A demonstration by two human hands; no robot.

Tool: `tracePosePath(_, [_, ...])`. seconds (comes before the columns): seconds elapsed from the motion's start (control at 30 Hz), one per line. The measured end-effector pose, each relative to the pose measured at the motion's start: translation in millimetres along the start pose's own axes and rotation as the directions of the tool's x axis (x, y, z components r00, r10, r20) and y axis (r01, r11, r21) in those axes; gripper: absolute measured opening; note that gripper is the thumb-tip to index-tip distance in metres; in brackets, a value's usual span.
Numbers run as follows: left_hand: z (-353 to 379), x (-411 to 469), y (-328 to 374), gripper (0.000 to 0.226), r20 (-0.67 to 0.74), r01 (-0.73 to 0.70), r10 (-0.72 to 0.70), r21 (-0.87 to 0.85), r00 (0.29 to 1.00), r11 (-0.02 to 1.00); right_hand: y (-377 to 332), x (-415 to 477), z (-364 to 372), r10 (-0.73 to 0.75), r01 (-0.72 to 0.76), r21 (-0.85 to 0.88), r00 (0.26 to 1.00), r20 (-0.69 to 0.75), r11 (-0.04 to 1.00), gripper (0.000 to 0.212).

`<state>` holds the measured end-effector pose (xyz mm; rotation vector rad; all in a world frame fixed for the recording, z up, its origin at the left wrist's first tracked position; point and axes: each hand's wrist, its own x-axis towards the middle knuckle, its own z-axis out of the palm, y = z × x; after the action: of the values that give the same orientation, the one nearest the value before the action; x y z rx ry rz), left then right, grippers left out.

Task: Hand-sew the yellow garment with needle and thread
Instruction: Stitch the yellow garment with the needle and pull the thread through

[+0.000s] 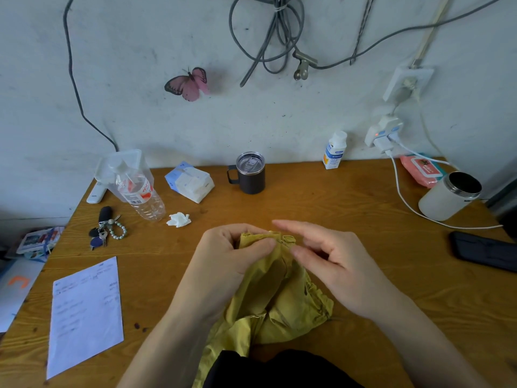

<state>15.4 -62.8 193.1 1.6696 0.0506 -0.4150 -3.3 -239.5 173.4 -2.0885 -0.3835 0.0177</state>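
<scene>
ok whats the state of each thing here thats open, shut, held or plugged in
yellow garment: bunched, edge held up
left hand: pinching the garment
right hand: thumb and finger at the seam
dark mug: lid on
white canister: open
water bottle: nearly empty
power adapter: plugged in

**Both hands raised at centre, fingertips nearly meeting**

Left hand (235, 256): forearm enters from the lower left, wrist bent inward. Fingers curled into a loose fist, thumb pressed toward the index finger in a closed pinch on the yellow garment (277, 298).

Right hand (333, 261): forearm enters from the lower right. Index finger extended toward the left, thumb pointing the same way beneath it, a gap visible between them. Remaining fingers partly curled. Whether anything is held between thumb and finger cannot be determined.
</scene>
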Motion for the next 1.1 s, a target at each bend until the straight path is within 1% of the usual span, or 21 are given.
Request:
tracePosePath(0.07, [-0.2, 0.1, -0.6, 0.014, -0.007, -0.013, 0.013, 0.029, 1.0, 1.0, -1.8, 0.0, -1.1, 0.025, -0.025, 0.003, 1.0, 0.018, 1.0, 0.029])
tracePosePath(0.2, [2.1, -0.4, -1.8, 0.015, -0.052, -0.053, 0.058, 0.102, 0.997, 0.993, -2.6, 0.3, 0.0, 0.025, -0.027, -0.042, 0.999, -0.047, 0.999, 0.014])
tracePosePath(0.37, [7.9, -0.5, -4.1, 0.012, -0.155, -0.081, 0.108, 0.172, 0.982, 0.982, -6.9, -1.0, 2.3, -0.009, -0.01, -0.146, 0.991, -0.132, 0.989, 0.01])
tracePosePath(0.43, [11.0, -1.1, -5.3, 0.014, -0.185, -0.108, 0.149, 0.216, 0.971, 0.97, -9.6, -2.0, 4.9, -0.032, -0.006, -0.223, 0.986, -0.166, 0.975, 0.009])
tracePosePath(0.53, [18.3, -3.6, -7.3, 0.012, -0.199, -0.136, 0.19, 0.254, 0.961, 0.958, -14.5, -3.2, 11.4, -0.069, 0.001, -0.331, 0.979, -0.193, 0.944, 0.005])
tracePosePath(0.6, [20.0, -4.0, -8.2, 0.011, -0.188, -0.136, 0.187, 0.254, 0.964, 0.958, -15.2, -3.2, 12.9, -0.069, -0.003, -0.343, 0.978, -0.198, 0.94, 0.005])
tracePosePath(0.67, [17.6, -3.1, -7.2, 0.011, -0.18, -0.125, 0.167, 0.224, 0.969, 0.967, -14.0, -2.5, 10.6, -0.026, -0.031, -0.289, 0.981, -0.191, 0.957, 0.009])
tracePosePath(0.77, [13.7, -2.0, -4.9, 0.011, -0.149, -0.101, 0.13, 0.186, 0.98, 0.977, -11.7, -1.4, 5.1, 0.052, -0.072, -0.143, 0.989, -0.139, 0.987, 0.015])
tracePosePath(0.87, [12.6, -1.6, -3.7, 0.011, -0.148, -0.088, 0.114, 0.172, 0.982, 0.981, -10.2, -1.0, 1.5, 0.071, -0.077, -0.06, 0.992, -0.107, 0.995, 0.016])
tracePosePath(1.0, [11.8, -0.9, -3.9, 0.01, -0.17, -0.069, 0.096, 0.157, 0.981, 0.985, -9.2, 0.8, -3.3, 0.143, -0.14, 0.071, 0.988, -0.054, 0.988, 0.014])
tracePosePath(1.1, [10.7, -0.7, -2.1, 0.008, -0.119, -0.022, 0.034, 0.094, 0.992, 0.995, -6.4, 2.3, -8.5, 0.2, -0.203, 0.211, 0.979, 0.034, 0.956, 0.016])
